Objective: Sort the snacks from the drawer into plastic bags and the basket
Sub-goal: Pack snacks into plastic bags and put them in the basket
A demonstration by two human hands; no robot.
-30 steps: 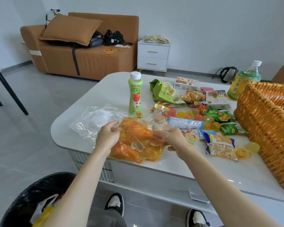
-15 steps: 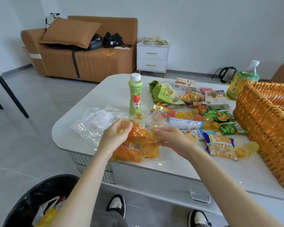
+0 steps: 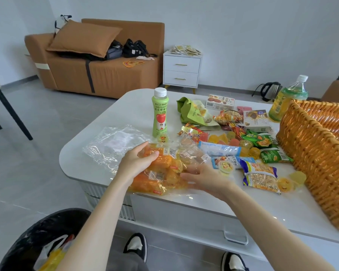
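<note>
Obs. White rounded table (image 3: pixel 213 202), viewed from above, person at its near edge.

Task item: clear plastic bag packed with orange snack packets (image 3: pixel 162 173). It lies on the table at the near edge, between the two hands.

Left hand (image 3: pixel 135 163): on the upper left part of the packed bag, fingers curled over its top and gripping the plastic.

Right hand (image 3: pixel 204 176): at the bag's right side, fingers fairly straight and spread, pointing left, tips touching the plastic. It holds nothing.

Empty clear plastic bag (image 3: pixel 114 143): flat on the table, just left of and behind the packed bag, partly under the left hand's side of it.

Green apple-juice bottle with white cap (image 3: pixel 159 116): upright, just behind the packed bag.

Loose snacks lie on the table to the right of the hands:
- long blue-and-white packet (image 3: pixel 219 149)
- green packets (image 3: pixel 259 139)
- blue-and-yellow cracker packet (image 3: pixel 260 177)
- small yellow jelly cups (image 3: pixel 297 177)
- small boxes and a green pouch further back

Woven orange wicker basket (image 3: pixel 317 157): at the table's right end, its near wall just beside the jelly cups. Its contents cannot be seen from this angle.

Large green tea bottle (image 3: pixel 286 98): upright behind the basket's far corner.

Black bin (image 3: pixel 37 237): on the floor at lower left, with plastic and something yellow inside.
</note>
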